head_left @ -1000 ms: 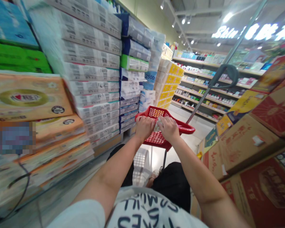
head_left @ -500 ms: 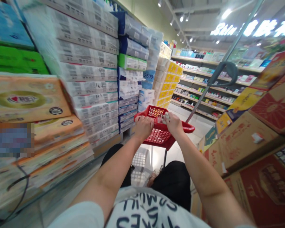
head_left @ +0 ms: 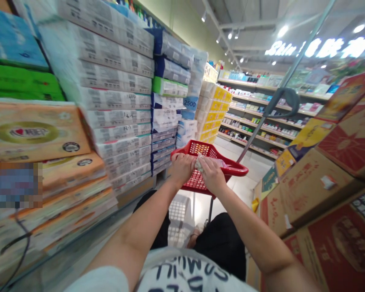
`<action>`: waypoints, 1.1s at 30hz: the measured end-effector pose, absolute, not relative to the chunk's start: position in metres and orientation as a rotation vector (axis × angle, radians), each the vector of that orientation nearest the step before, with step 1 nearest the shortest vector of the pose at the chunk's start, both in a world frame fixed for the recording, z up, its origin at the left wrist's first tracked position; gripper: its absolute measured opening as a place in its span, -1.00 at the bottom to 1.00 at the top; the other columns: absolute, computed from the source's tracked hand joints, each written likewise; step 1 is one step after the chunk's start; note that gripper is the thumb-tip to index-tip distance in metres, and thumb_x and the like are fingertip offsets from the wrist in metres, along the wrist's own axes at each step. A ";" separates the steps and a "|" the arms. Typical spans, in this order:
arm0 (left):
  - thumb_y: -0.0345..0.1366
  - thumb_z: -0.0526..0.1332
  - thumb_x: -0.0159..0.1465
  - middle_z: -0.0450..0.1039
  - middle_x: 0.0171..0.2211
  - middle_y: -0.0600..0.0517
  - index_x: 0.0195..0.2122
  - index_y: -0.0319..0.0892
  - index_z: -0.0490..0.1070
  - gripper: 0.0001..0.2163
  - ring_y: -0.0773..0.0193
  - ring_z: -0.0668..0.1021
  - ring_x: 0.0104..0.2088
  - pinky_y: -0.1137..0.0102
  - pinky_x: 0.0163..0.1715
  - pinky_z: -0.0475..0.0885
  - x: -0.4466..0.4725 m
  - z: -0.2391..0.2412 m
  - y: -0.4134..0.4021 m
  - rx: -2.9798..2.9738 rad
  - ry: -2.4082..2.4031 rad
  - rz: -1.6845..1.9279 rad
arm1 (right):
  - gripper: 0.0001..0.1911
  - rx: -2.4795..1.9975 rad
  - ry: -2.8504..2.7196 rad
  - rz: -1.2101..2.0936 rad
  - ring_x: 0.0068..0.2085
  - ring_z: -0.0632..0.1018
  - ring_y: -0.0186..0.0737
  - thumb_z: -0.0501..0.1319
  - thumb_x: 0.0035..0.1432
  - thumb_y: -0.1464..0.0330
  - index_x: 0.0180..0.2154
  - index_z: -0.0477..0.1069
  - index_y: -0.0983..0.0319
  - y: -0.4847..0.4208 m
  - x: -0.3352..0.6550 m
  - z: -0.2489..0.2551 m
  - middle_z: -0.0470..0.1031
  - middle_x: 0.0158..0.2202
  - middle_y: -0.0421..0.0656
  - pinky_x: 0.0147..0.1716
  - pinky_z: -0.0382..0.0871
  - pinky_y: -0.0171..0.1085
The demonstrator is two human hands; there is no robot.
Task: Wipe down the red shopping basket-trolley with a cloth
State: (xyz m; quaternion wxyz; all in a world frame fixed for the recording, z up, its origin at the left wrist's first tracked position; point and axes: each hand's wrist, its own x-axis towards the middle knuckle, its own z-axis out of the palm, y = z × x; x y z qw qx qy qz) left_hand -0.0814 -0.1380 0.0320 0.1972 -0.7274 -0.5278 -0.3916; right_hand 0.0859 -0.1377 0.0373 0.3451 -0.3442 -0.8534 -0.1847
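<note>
A red plastic shopping basket (head_left: 234, 169) on wheels stands in front of me in a shop aisle, its grey pull handle (head_left: 284, 99) slanting up to the right. My left hand (head_left: 182, 167) is closed over the basket's near rim. My right hand (head_left: 210, 173) is beside it, fingers curled round a small crumpled whitish thing (head_left: 199, 162) held against the rim; I cannot make out what it is. Both forearms reach forward from my lap.
Tall stacks of wrapped tissue packs (head_left: 115, 101) line the left side. Brown and red cartons (head_left: 328, 178) are piled at the right. Shelves of goods (head_left: 261, 121) run across the far end. A pale tiled floor (head_left: 249, 178) lies beyond the basket.
My right hand has come back from the basket's inside toward my left hand, still curled on the small whitish thing. The left hand keeps its hold on the rim. The view has tilted slightly.
</note>
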 end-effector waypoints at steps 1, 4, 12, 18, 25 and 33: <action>-0.25 -0.04 0.40 0.48 -0.33 -0.04 -0.33 -0.12 0.41 -0.73 0.10 0.39 -0.21 0.11 -0.08 0.12 -0.082 0.032 -0.138 -2.030 -1.480 -1.101 | -0.50 -0.887 -2.188 -0.412 0.13 0.41 -0.09 0.06 0.20 0.49 0.18 0.29 0.23 -0.135 0.089 0.044 0.41 0.12 -0.01 0.14 0.32 -0.07; -0.25 -0.03 0.40 0.47 -0.35 -0.04 -0.34 -0.12 0.41 -0.73 0.10 0.39 -0.21 0.12 -0.07 0.12 -0.081 0.032 -0.139 -2.016 -1.489 -1.111 | -0.50 -0.955 -1.974 -0.331 0.05 0.46 -0.10 0.05 0.16 0.52 0.13 0.34 0.21 -0.127 0.099 0.064 0.47 0.03 -0.03 0.06 0.39 -0.09; -0.26 -0.03 0.39 0.46 -0.37 -0.03 -0.36 -0.13 0.39 -0.74 0.11 0.38 -0.22 0.12 -0.08 0.11 -0.081 0.030 -0.137 -2.010 -1.501 -1.088 | -0.65 -0.957 -2.201 -0.322 0.14 0.43 -0.09 0.03 0.32 0.32 0.04 0.43 0.24 -0.133 0.089 0.061 0.46 0.09 -0.01 0.15 0.29 -0.06; -0.27 -0.03 0.39 0.48 -0.34 -0.04 -0.35 -0.12 0.40 -0.74 0.10 0.39 -0.21 0.11 -0.08 0.10 -0.081 0.032 -0.136 -2.011 -1.502 -1.053 | -0.74 -1.032 -2.131 -0.408 -0.02 0.53 -0.14 0.10 0.26 0.36 -0.08 0.49 0.19 -0.129 0.077 0.054 0.56 -0.07 -0.08 0.03 0.38 -0.17; -0.25 -0.02 0.39 0.46 -0.35 -0.04 -0.36 -0.11 0.39 -0.75 0.09 0.39 -0.21 0.12 -0.10 0.11 -0.082 0.033 -0.138 -2.033 -1.500 -1.037 | -0.79 -0.952 -1.962 -0.634 -0.03 0.49 -0.11 0.11 0.28 0.35 -0.17 0.51 0.20 -0.133 0.065 0.037 0.56 -0.09 -0.08 0.09 0.26 -0.09; -0.26 -0.04 0.40 0.47 -0.32 -0.06 -0.32 -0.13 0.40 -0.74 0.08 0.40 -0.19 0.11 -0.07 0.10 -0.081 0.031 -0.137 -2.020 -1.517 -1.061 | -0.73 -0.979 -1.927 -0.628 0.04 0.46 -0.08 0.07 0.29 0.39 -0.05 0.46 0.24 -0.130 0.058 0.035 0.52 -0.01 -0.03 0.10 0.27 -0.07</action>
